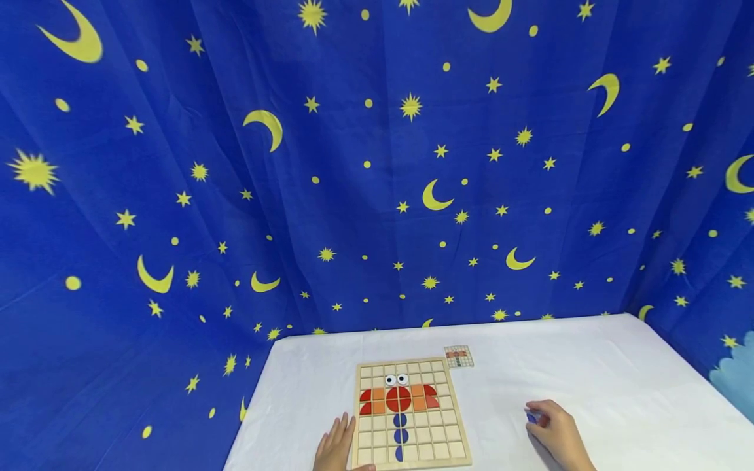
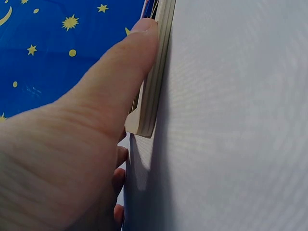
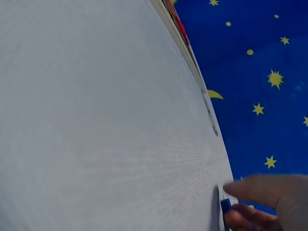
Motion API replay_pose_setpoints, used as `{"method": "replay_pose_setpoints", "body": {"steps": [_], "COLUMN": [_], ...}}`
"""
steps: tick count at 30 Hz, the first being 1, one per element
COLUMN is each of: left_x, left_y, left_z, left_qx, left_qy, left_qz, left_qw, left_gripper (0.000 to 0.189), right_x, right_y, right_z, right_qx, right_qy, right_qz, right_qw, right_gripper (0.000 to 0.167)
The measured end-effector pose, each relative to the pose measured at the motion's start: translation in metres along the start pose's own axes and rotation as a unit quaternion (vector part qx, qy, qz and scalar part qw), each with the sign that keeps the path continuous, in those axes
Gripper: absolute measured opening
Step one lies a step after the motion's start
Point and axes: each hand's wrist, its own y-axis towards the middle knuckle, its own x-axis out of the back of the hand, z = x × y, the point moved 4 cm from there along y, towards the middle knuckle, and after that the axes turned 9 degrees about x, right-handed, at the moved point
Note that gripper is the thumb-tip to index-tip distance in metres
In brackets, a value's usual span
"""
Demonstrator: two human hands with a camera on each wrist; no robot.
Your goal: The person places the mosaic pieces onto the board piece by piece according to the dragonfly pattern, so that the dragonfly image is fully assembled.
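A wooden grid board (image 1: 452, 433) lies on the table. Orange squares (image 1: 378, 399), red curved pieces (image 1: 398, 399), two round eye pieces (image 1: 402, 379) and a column of blue curved pieces (image 1: 400, 436) sit in its cells. My left hand (image 1: 336, 448) rests at the board's lower left corner, fingers straight along its left side. In the left wrist view the thumb (image 2: 130, 57) lies against the board's edge (image 2: 156, 86). To the right of the board, my right hand (image 1: 556, 432) pinches a small blue piece (image 1: 532, 417) between thumb and fingers, just over the table; fingers partly cover its shape.
A small picture card (image 1: 459, 356) with a matching grid pattern lies by the board's far right corner. White cloth covers the table (image 1: 506, 366). Blue curtains (image 1: 377, 216) with yellow moons and stars hang behind and on both sides.
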Motion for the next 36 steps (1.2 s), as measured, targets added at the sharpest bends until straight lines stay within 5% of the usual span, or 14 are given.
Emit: {"method": "replay_pose_setpoints", "body": {"steps": [30,36], "left_x": [-0.001,-0.001], "left_y": [0.0,0.0], "left_z": [0.0,0.0], "left_qx": [-0.001,-0.001], "left_qy": [0.006,0.006], "left_qz": [-0.003,-0.003], "left_qw": [1.0,1.0], "left_gripper": [0.104,0.104], "right_x": [-0.005,-0.005], "right_y": [-0.001,0.002], "right_z": [-0.009,-0.001], "right_qx": [0.037,0.026], "right_qy": [0.032,0.061], "right_qz": [-0.048,-0.031], "right_qw": [0.9976,0.9973], "right_gripper": [0.032,0.03]}}
